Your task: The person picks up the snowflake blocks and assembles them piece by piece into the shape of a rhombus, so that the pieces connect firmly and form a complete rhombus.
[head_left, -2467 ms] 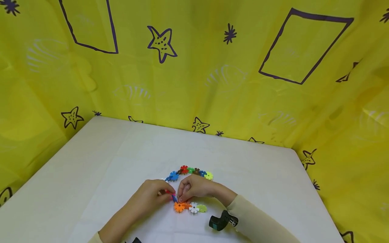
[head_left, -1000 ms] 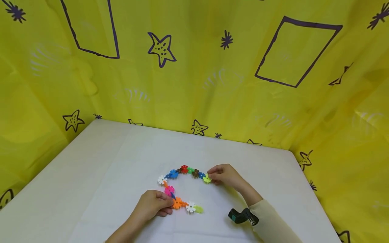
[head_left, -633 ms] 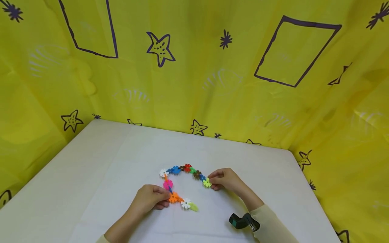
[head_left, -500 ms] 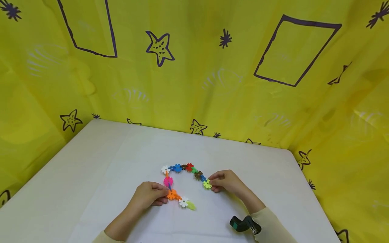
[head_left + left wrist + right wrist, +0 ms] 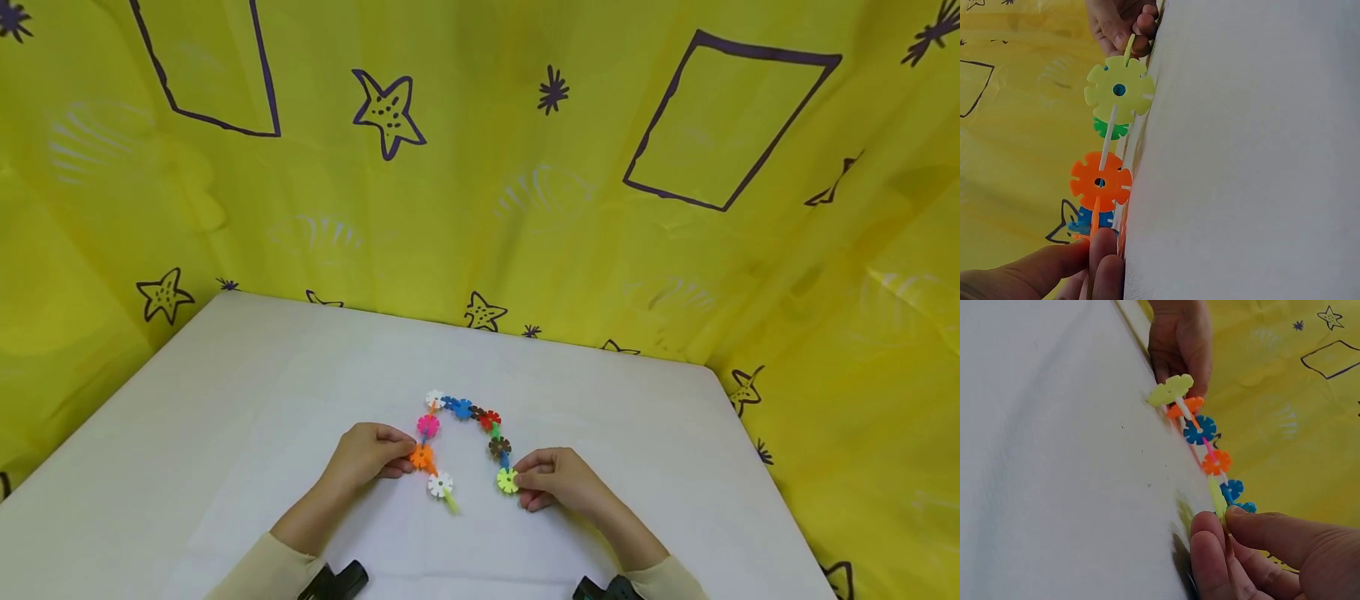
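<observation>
A chain of notched plastic interlocking discs bends into an arch over the table in the head view, its ends toward me. My left hand [image 5: 366, 457] pinches the edge of an orange disc [image 5: 422, 457] on the left side. Below that disc hang a white disc [image 5: 440, 484] and a light green disc [image 5: 1100, 94], which forms the loose end. My right hand [image 5: 562, 479] pinches the yellow-green disc [image 5: 507, 480] at the other end. Pink [image 5: 428, 426], blue [image 5: 461, 408], red [image 5: 490, 419] and brown [image 5: 499, 447] discs run between.
A white-covered table [image 5: 300, 367] spreads under both hands. Behind it and along its sides hangs a yellow curtain [image 5: 465, 167] printed with stars and frames. Dark wrist-worn devices show at the lower edge, one by the left sleeve [image 5: 262, 571].
The right hand went from the left side to the yellow-green end and pinched it. The left hand then moved up and the right one down, turning the chain into an arch with ends toward me.
</observation>
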Demonstrator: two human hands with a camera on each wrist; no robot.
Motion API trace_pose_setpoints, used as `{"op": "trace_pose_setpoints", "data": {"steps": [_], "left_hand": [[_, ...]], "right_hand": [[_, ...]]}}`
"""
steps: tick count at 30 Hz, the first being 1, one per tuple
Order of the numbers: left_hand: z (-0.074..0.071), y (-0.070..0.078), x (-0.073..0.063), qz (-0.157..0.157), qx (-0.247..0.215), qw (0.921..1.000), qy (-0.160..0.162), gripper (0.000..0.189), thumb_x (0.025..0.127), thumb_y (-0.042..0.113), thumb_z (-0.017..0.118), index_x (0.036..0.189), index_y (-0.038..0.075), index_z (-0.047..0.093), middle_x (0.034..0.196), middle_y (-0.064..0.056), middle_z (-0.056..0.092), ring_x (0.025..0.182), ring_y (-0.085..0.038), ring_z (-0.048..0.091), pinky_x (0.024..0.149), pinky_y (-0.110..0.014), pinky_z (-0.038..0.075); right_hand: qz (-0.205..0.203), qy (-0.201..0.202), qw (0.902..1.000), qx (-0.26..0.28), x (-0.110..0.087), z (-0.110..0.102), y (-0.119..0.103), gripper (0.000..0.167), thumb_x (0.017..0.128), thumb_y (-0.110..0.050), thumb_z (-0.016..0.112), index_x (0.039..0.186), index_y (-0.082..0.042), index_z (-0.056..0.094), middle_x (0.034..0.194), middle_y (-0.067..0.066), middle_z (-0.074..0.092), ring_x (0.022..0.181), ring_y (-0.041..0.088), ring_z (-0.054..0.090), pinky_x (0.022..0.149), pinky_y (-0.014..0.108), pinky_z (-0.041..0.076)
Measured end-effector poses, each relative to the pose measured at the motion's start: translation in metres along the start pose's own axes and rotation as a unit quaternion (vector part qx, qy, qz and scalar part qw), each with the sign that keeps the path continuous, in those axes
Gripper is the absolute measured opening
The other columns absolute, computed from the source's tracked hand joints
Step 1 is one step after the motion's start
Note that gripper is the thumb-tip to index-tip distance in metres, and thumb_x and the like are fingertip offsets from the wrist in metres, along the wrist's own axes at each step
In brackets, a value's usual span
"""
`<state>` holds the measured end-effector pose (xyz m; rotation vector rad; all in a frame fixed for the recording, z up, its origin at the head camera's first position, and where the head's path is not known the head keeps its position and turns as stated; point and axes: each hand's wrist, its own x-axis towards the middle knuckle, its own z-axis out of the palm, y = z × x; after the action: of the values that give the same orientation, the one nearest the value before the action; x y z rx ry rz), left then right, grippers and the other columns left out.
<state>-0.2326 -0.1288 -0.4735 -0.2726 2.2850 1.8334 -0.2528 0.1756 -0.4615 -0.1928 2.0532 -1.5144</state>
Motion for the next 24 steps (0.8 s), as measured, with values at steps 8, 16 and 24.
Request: {"op": "trace_pose_setpoints", "data": {"steps": [8,16,24], "left_hand": [[0.005,0.007,0.016,-0.001,0.012,0.9997,0.023,0.014,0.088,0.009,0.071,0.093,-0.004,0.074,0.070,-0.008,0.071,0.058,-0.014,0.067,0.060,-0.027,0.059],[0.007,0.009,0.020,-0.009,0.006,0.9994,0.031,0.016,0.088,0.009,0.071,0.095,-0.005,0.074,0.071,-0.009,0.072,0.058,-0.013,0.068,0.059,-0.027,0.059],[-0.001,-0.003,-0.010,-0.021,-0.027,0.9992,-0.021,0.023,0.091,0.010,0.067,0.102,-0.010,0.071,0.083,-0.010,0.074,0.067,-0.014,0.071,0.065,-0.028,0.060]], "right_hand": [[0.009,-0.008,0.9996,0.025,-0.006,0.012,0.005,0.023,0.089,-0.012,0.072,0.102,0.006,0.066,0.072,0.006,0.071,0.060,0.011,0.066,0.058,0.025,0.058],[-0.003,0.004,0.9996,0.029,-0.009,0.019,0.011,0.024,0.090,-0.011,0.070,0.104,0.008,0.065,0.077,0.011,0.073,0.060,0.012,0.067,0.057,0.027,0.059],[0.001,0.015,0.9993,0.035,-0.010,0.018,0.014,0.027,0.089,-0.011,0.070,0.107,0.010,0.065,0.081,0.011,0.073,0.060,0.013,0.067,0.058,0.028,0.059]]}}
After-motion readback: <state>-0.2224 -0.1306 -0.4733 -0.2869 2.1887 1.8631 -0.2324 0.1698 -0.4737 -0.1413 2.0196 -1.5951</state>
